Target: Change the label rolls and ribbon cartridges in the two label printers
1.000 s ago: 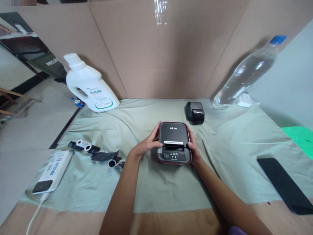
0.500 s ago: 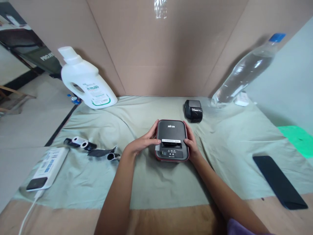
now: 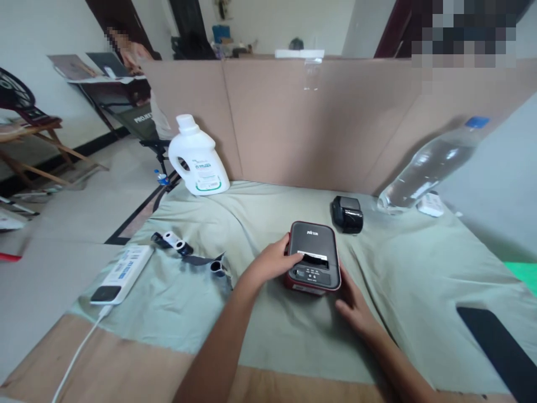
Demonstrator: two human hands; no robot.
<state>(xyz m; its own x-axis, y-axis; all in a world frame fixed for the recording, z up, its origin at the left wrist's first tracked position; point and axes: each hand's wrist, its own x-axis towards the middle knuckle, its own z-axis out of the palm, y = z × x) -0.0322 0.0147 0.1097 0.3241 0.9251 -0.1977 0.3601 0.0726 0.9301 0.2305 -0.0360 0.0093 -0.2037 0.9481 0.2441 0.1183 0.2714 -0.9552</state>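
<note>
Two hands: both bare, at centre frame over a pale green cloth.
Left hand: fingers curled against the left side of the label printer, thumb on its top by the paper slot; gripping it.
Right hand: flat and open on the cloth, just beside the printer's lower right corner, holding nothing.
Label printer: black with red trim, flat on the cloth, centre frame.
Behind it: smaller black printer, right of centre.
Upper left: white detergent jug.
Right: clear water bottle, leaning.
Left: paper rolls, white power strip.
</note>
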